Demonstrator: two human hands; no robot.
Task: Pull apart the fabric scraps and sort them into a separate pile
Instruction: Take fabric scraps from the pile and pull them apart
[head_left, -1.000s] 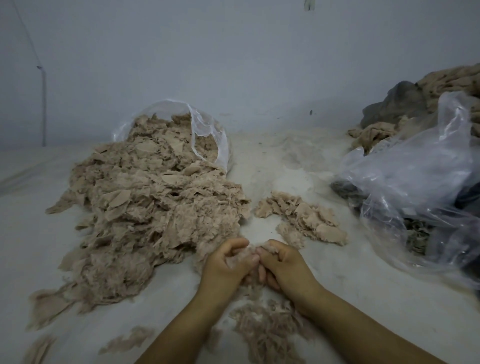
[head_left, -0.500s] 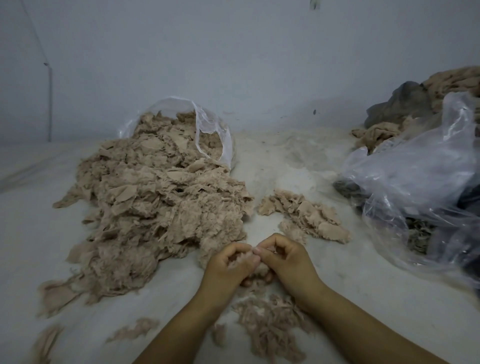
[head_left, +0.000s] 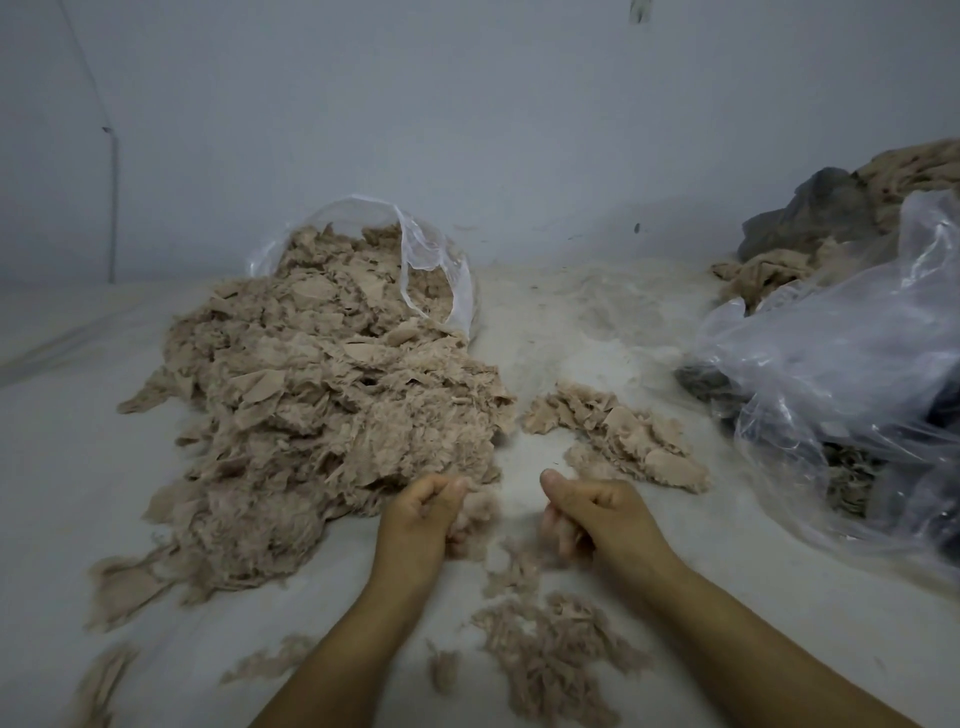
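I see two hands: my left hand (head_left: 421, 512) pinches a scrap (head_left: 475, 512), right hand (head_left: 597, 514) grips another; three piles, two bags beyond them.

The pale floor (head_left: 597, 332) carries a large scrap heap (head_left: 322, 415), a small sorted pile (head_left: 618, 436), loose shreds (head_left: 545, 654) and two plastic bags (head_left: 831, 364).

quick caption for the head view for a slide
Left hand and right hand, apart, each grip a tuft of beige fabric between the big scrap heap and a smaller pile.
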